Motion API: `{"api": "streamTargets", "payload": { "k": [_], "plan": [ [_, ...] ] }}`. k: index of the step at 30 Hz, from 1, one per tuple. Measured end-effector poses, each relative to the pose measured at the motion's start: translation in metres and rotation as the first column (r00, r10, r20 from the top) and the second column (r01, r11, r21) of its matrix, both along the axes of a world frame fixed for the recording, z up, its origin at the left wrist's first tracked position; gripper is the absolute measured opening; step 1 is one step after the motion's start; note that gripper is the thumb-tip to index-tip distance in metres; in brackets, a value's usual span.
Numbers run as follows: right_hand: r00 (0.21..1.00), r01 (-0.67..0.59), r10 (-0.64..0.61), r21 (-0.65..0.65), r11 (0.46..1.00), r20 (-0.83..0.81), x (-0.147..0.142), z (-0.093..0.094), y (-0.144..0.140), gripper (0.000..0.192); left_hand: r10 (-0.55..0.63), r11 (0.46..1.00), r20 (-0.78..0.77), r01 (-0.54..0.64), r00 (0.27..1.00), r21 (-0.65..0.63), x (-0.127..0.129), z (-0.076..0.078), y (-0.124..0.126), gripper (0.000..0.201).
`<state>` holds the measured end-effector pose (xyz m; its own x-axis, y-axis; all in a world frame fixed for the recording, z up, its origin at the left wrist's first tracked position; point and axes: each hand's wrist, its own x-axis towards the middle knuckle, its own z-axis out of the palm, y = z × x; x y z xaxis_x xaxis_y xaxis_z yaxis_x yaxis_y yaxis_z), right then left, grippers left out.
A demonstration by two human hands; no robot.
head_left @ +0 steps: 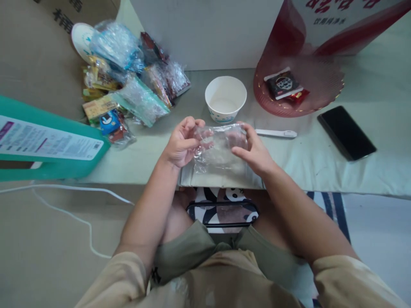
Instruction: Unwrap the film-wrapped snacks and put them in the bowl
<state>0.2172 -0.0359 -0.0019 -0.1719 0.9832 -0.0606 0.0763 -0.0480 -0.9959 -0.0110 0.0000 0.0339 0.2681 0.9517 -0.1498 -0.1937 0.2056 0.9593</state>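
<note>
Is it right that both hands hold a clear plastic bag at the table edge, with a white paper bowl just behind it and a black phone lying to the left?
Not quite. In the head view the phone lies to the right, not the left. The rest stands: the left hand and right hand both hold the clear bag at the table edge, and the white bowl sits just behind it.

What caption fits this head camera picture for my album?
Both hands, left and right, grip a clear plastic packet near a white paper bowl.

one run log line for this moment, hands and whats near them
left hand: grips clear plastic packet | right hand: grips same packet | behind: white paper bowl upright, white spoon | far right: black phone
</note>
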Motion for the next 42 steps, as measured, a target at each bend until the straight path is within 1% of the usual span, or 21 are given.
{"api": "streamTargets", "payload": {
  "k": [3,6,8,11,14,16,18,21,23,26,28,29,30,31,33,35,37,38,39,40,42],
  "plan": [
    [0.997,-0.068,0.071,-0.12,0.99,0.02,-0.005,0.011,-0.002,0.031,-0.053,0.995,0.118,0.063,0.992,-0.08,0.001,0.0,0.0,0.052],
    [1.0,-0.012,0.01,-0.129,0.992,-0.018,-0.003,0.019,-0.004,0.031,-0.194,0.948,0.176,0.23,0.965,-0.22,0.005,-0.006,0.0,0.064],
    [0.999,0.006,-0.011,-0.144,0.99,-0.035,0.0,0.019,-0.004,0.031,-0.248,0.93,0.061,0.256,0.967,-0.263,0.009,-0.009,0.0,0.059],
    [0.996,0.003,-0.018,-0.175,0.984,-0.083,0.008,0.017,-0.003,0.032,-0.204,0.96,-0.143,0.169,0.968,-0.225,0.011,-0.011,0.001,0.044],
    [0.989,0.007,-0.022,-0.099,0.995,-0.144,0.014,0.015,-0.002,0.035,-0.149,0.974,-0.141,0.12,0.979,-0.195,0.007,-0.008,0.003,0.053],
    [0.989,0.016,-0.019,-0.021,1.0,-0.144,0.018,0.015,-0.002,0.029,-0.175,0.967,-0.105,0.151,0.979,-0.207,0.003,-0.006,0.004,0.065],
    [0.991,0.014,-0.011,0.022,1.0,-0.136,0.021,0.017,-0.002,0.023,-0.272,0.94,-0.102,0.242,0.957,-0.239,-0.001,-0.004,0.005,0.067],
    [0.987,-0.006,0.011,0.035,0.999,-0.159,0.026,0.017,-0.001,0.02,-0.333,0.926,-0.08,0.31,0.94,-0.215,-0.005,-0.003,0.005,0.032],
    [0.983,-0.022,0.033,0.061,0.998,-0.181,0.027,0.015,-0.001,0.03,-0.303,0.947,-0.054,0.295,0.951,-0.124,-0.007,-0.006,0.006,0.012],
    [0.996,0.017,-0.008,0.096,0.995,-0.088,0.022,0.009,-0.001,0.05,-0.324,0.946,-0.091,0.325,0.942,-0.012,-0.008,-0.011,0.007,0.028],
    [0.995,0.095,-0.096,0.089,0.992,0.006,0.015,0.005,-0.001,0.04,-0.282,0.954,-0.195,0.296,0.939,0.045,-0.007,-0.016,0.009,0.033],
    [0.991,0.134,-0.136,0.078,0.988,0.016,0.011,0.004,-0.001,0.032,-0.233,0.963,-0.251,0.258,0.94,0.075,-0.006,-0.019,0.01,0.028],
    [0.985,0.171,-0.171,0.063,0.983,-0.004,0.008,0.002,-0.001,0.034,-0.165,0.972,-0.299,0.206,0.94,0.112,-0.006,-0.022,0.011,0.021],
    [0.978,0.208,-0.206,0.048,0.977,-0.045,0.004,0.001,0.0,0.046,-0.084,0.977,-0.339,0.144,0.937,0.155,-0.006,-0.024,0.012,0.02],
    [0.954,0.278,-0.274,0.018,0.96,-0.119,0.0,0.0,0.001,0.057,0.158,0.958,-0.404,-0.041,0.901,0.284,-0.005,-0.026,0.012,0.03],
    [0.934,0.341,-0.339,0.0,0.94,-0.116,-0.003,0.001,0.001,0.042,0.459,0.844,-0.429,-0.229,0.778,0.485,-0.003,-0.025,0.008,0.025],
    [0.934,0.349,-0.347,0.016,0.937,-0.081,-0.005,0.004,-0.001,0.028,0.622,0.708,-0.401,-0.264,0.673,0.655,0.004,-0.022,-0.001,0.015],
    [0.944,0.325,-0.321,0.031,0.945,-0.076,-0.007,0.006,-0.002,0.028,0.62,0.682,-0.391,-0.22,0.68,0.697,0.009,-0.02,-0.006,0.012],
    [0.956,0.282,-0.277,0.044,0.958,-0.091,-0.008,0.008,-0.004,0.03,0.571,0.689,-0.399,-0.156,0.717,0.708,0.015,-0.019,-0.012,0.013],
    [0.969,0.222,-0.215,0.047,0.974,-0.125,-0.01,0.01,-0.005,0.032,0.495,0.718,-0.414,-0.092,0.764,0.69,0.022,-0.018,-0.018,0.023],
    [0.969,0.082,-0.08,0.0,0.997,-0.235,-0.015,0.013,-0.009,0.04,0.267,0.835,-0.407,0.001,0.874,0.55,0.032,-0.018,-0.025,0.048]
  ]
}}
